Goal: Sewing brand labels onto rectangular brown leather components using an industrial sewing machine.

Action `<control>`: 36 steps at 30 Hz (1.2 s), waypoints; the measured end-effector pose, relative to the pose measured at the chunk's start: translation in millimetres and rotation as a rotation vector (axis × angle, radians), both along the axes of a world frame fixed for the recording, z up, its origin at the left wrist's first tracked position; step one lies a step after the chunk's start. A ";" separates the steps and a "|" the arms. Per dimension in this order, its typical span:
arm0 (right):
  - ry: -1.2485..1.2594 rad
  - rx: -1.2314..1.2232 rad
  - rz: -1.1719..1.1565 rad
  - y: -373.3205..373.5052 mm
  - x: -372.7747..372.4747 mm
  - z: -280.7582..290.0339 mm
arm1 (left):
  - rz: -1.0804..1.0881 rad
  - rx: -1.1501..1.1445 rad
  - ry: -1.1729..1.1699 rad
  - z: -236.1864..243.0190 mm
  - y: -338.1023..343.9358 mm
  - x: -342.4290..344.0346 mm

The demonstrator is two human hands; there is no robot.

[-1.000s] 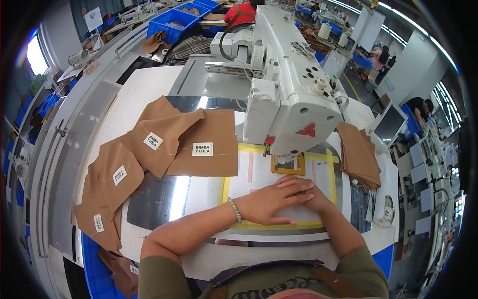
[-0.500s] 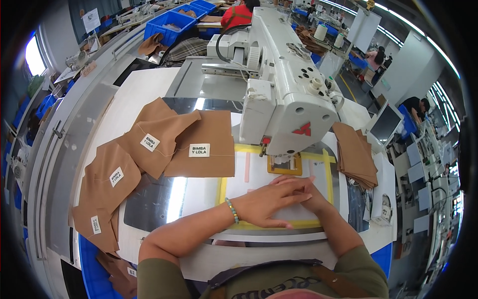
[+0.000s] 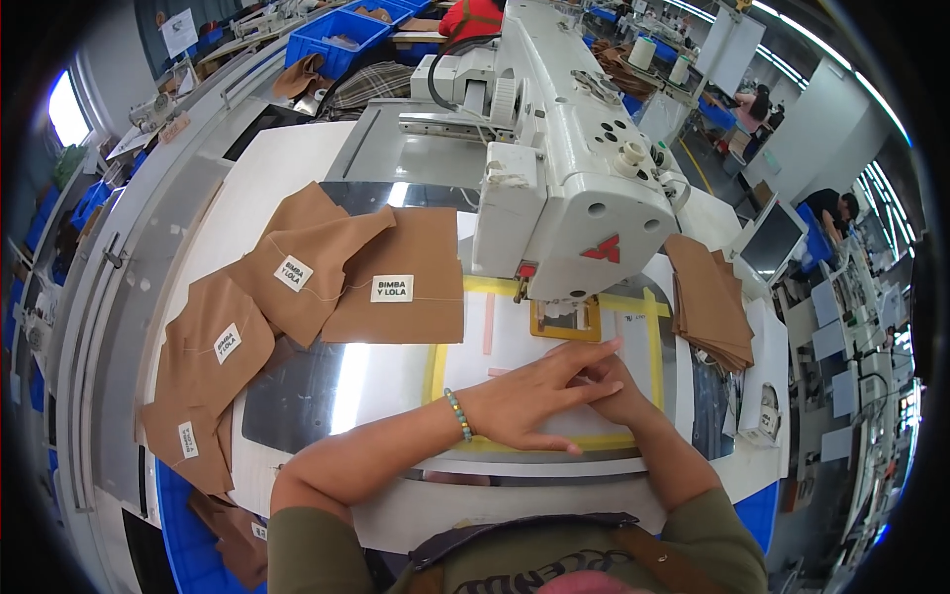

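Observation:
My left hand (image 3: 520, 401), a beaded bracelet at its wrist, lies across my right hand (image 3: 625, 398) in front of the sewing machine head (image 3: 584, 213). Its fingers are stretched and the thumb stands apart, with nothing visible in it. Most of the right hand's fingers are hidden beneath the left. Just beyond the hands is a yellow-framed clamp (image 3: 590, 327) under the machine head. Both hands are above a white template sheet (image 3: 470, 381) edged with yellow tape. Left of it, a brown fabric piece (image 3: 426, 243) bears a white label (image 3: 392, 288).
More labelled brown pieces (image 3: 198, 332), joined by thread, trail down the table's left side. A stack of brown pieces (image 3: 708, 302) lies at the right, beside a white box (image 3: 760, 386). A blue bin (image 3: 183, 535) stands below the left table edge. A screen (image 3: 770, 238) stands at far right.
The view has shifted slightly. My hands stay crossed in nearly the same place, with only a small shift of the fingers. The fabric pieces and clamp look unchanged.

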State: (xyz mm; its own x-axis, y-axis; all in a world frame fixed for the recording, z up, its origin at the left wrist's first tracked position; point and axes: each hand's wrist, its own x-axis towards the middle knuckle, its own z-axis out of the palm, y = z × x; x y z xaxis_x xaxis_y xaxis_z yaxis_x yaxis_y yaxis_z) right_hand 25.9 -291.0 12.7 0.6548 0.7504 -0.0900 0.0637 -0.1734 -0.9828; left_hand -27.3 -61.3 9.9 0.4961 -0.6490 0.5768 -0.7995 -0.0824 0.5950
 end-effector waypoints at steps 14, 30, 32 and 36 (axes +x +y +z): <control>-0.546 -0.137 0.154 5.9 7.0 18.6 | 0.100 0.144 -0.091 7.0 -4.0 -2.6; -1.023 -0.373 0.355 -10.3 -56.3 -5.4 | 0.491 0.448 0.031 -18.8 17.3 -65.6; -1.005 -0.377 0.335 -8.6 -54.6 -7.4 | 0.515 0.460 0.030 -22.0 14.5 -62.7; -1.009 -0.329 0.278 -7.7 -47.3 -2.4 | 0.525 0.446 0.025 -30.3 10.0 -63.0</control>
